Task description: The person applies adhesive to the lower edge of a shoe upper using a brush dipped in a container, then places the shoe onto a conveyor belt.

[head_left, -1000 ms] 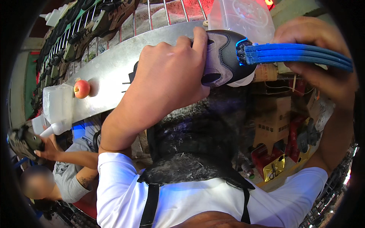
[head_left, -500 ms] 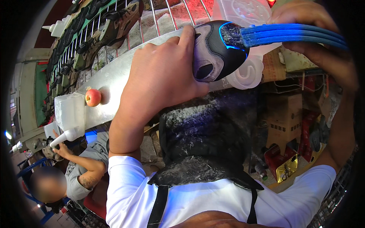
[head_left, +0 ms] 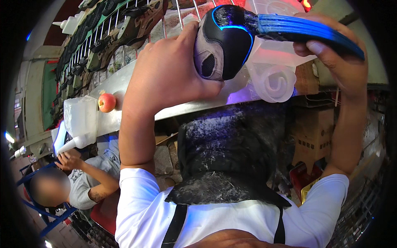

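Turned toe-up since the earlier frames, the black-and-grey, leather-look shoe (head_left: 231,47) is held over the silver metal bench (head_left: 240,94), showing more glowing blue line; the brushed stretch has probably grown. Left hand (head_left: 163,74) clasps its side; right hand (head_left: 347,68) pinches the flat blue brush (head_left: 295,27), dark tip against the toe, above the bench.
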